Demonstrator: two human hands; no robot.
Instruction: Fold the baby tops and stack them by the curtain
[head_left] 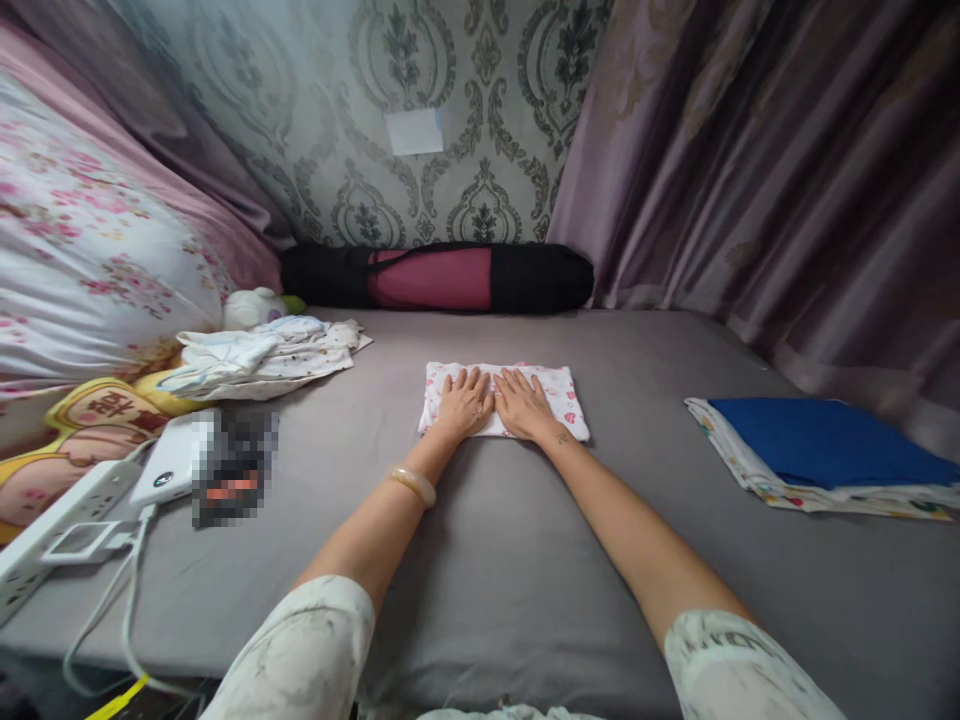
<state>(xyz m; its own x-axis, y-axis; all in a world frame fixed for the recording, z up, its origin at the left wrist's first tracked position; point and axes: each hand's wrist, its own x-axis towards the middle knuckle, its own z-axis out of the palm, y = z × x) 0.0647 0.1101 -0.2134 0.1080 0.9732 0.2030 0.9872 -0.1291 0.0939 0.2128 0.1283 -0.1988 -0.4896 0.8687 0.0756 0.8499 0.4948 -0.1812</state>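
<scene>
A white cloth with pink and red prints (564, 400) lies folded into a neat rectangle on the grey bed sheet (517, 560). Flat on its left half rests my left hand (466, 402), fingers stretched out and a pale bangle on the forearm. My right hand (523, 402) presses flat on the middle of the cloth, fingers spread, close beside the left one. Both palms touch the fabric, and what lies under them is hidden.
To the right lies a folded stack with a blue cloth (817, 440) on top. Rumpled white clothes (262, 355), a power strip (67, 530) with cables and a white power bank (176, 455) are at the left. A black-and-pink long bag (435, 278) lies along the wall.
</scene>
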